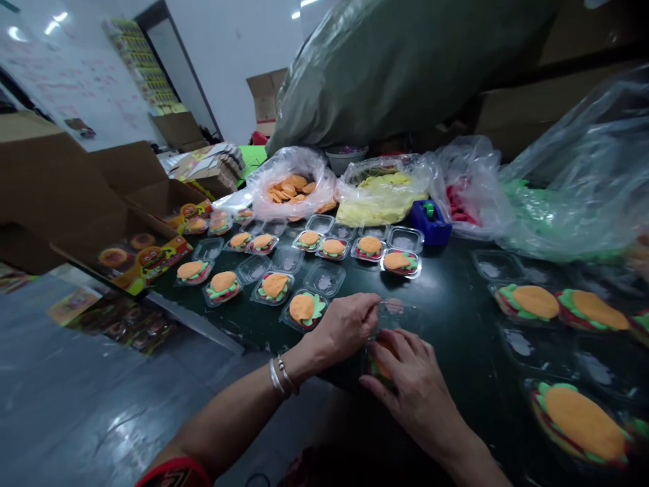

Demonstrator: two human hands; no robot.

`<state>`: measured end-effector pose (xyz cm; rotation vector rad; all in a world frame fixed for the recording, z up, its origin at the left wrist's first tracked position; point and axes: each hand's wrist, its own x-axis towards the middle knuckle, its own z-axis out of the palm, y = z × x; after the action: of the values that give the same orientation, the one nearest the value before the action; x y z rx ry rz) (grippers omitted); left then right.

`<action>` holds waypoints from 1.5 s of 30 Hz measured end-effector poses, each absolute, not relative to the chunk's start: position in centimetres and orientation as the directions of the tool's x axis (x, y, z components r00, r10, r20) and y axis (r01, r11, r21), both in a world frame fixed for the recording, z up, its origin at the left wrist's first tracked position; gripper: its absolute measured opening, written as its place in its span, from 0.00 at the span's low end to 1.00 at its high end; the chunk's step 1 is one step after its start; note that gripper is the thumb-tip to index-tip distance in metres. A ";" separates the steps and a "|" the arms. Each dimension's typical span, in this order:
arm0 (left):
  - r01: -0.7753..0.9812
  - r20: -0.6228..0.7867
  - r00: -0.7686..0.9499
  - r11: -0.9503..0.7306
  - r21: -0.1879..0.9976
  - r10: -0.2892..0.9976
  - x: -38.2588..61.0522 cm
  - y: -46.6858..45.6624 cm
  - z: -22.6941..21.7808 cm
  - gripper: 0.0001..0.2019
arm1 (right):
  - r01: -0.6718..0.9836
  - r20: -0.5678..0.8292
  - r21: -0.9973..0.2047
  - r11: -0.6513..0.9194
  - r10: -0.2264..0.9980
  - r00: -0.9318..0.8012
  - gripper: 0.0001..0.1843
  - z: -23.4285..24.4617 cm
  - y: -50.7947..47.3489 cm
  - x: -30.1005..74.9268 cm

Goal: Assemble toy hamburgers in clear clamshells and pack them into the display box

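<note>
At lower centre, the right hand [405, 372] has fingers and thumb around a toy burger [379, 370] in a clear box [366, 364]. The left hand [349, 326], curled, is by the open lid [405, 314]; its hold I cannot tell. Other burgers [370, 246], mid-frame, look assembled, their lids not closed.

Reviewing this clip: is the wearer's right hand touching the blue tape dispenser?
Apart. The head view shows dark table between the right hand and the dispenser.
</note>
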<state>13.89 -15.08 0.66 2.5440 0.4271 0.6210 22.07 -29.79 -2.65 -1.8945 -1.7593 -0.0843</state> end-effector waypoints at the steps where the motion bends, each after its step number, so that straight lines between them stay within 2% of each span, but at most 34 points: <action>1: 0.180 0.355 0.841 -0.831 0.527 0.408 13.8 -15.1 0.5 0.10 | 0.939 0.415 -0.343 0.014 0.899 0.138 0.13 -2.9 -29.8 22.2; 3: 0.167 0.368 0.833 -0.821 0.546 0.414 13.6 -15.1 0.2 0.10 | 0.941 0.438 -0.337 0.031 0.890 0.127 0.08 -3.4 -30.1 22.3; 5: 0.128 0.394 0.822 -0.807 0.576 0.411 13.5 -15.2 0.0 0.10 | 0.939 0.466 -0.341 0.048 0.876 0.124 0.08 -3.9 -30.2 22.4; 11: 0.111 0.347 0.811 -0.706 0.700 0.471 13.3 -15.5 0.3 0.10 | 0.856 0.584 -0.503 0.116 0.776 0.238 0.30 -4.6 -30.4 22.5; 14: 0.127 0.360 0.812 -0.740 0.660 0.460 13.1 -15.9 0.2 0.12 | 0.864 0.618 -0.493 0.104 0.741 0.264 0.32 -4.4 -32.1 22.5; 18: 0.068 0.458 0.800 -0.817 0.572 0.387 12.8 -16.7 -0.6 0.12 | 0.881 0.616 -0.473 -0.020 0.708 0.347 0.23 -5.2 -35.2 22.4; 21: 0.009 0.531 0.771 -0.841 0.542 0.350 12.3 -17.6 -0.9 0.12 | 0.873 0.580 -0.486 -0.051 0.728 0.366 0.20 -6.3 -36.3 22.1; 24: -0.045 0.515 0.813 -0.852 0.521 0.272 11.4 -18.9 -0.8 0.20 | 0.822 0.547 -0.561 -0.097 0.703 0.456 0.25 -7.0 -36.1 21.9; 26: -0.105 0.475 0.865 -0.866 0.490 0.164 10.6 -19.6 -0.8 0.28 | 0.756 0.501 -0.639 -0.143 0.669 0.549 0.32 -7.1 -35.7 21.7; 29: -0.188 0.442 0.896 -0.881 0.434 0.027 9.6 -20.2 -1.1 0.32 | 0.684 0.433 -0.706 -0.185 0.652 0.623 0.43 -6.7 -35.4 21.7; 31: -0.215 0.430 0.903 -0.881 0.422 -0.014 9.3 -20.2 -1.5 0.30 | 0.697 0.424 -0.693 -0.184 0.678 0.601 0.46 -6.4 -35.4 21.8; 35: -0.251 0.483 0.875 -0.880 0.403 -0.029 9.4 -19.6 -2.5 0.22 | 0.751 0.363 -0.643 -0.152 0.803 0.474 0.46 -5.2 -35.6 22.9; 40: -0.283 0.511 0.859 -0.855 0.435 -0.025 9.6 -19.0 -3.2 0.21 | 0.780 0.307 -0.623 -0.061 0.898 0.316 0.44 -3.7 -34.7 24.5; 42: -0.236 0.501 0.865 -0.857 0.458 0.029 9.6 -18.6 -3.3 0.21 | 0.794 0.295 -0.606 -0.043 0.915 0.274 0.43 -3.5 -34.1 24.7; 45: -0.113 0.372 0.923 -0.853 0.509 0.100 9.5 -17.9 -3.0 0.31 | 0.802 0.290 -0.594 -0.060 0.914 0.283 0.43 -3.7 -33.5 24.7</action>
<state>9.53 -17.91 -3.02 2.5387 -0.0097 0.5296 24.66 -33.51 -3.73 -1.8800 -1.5410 0.2113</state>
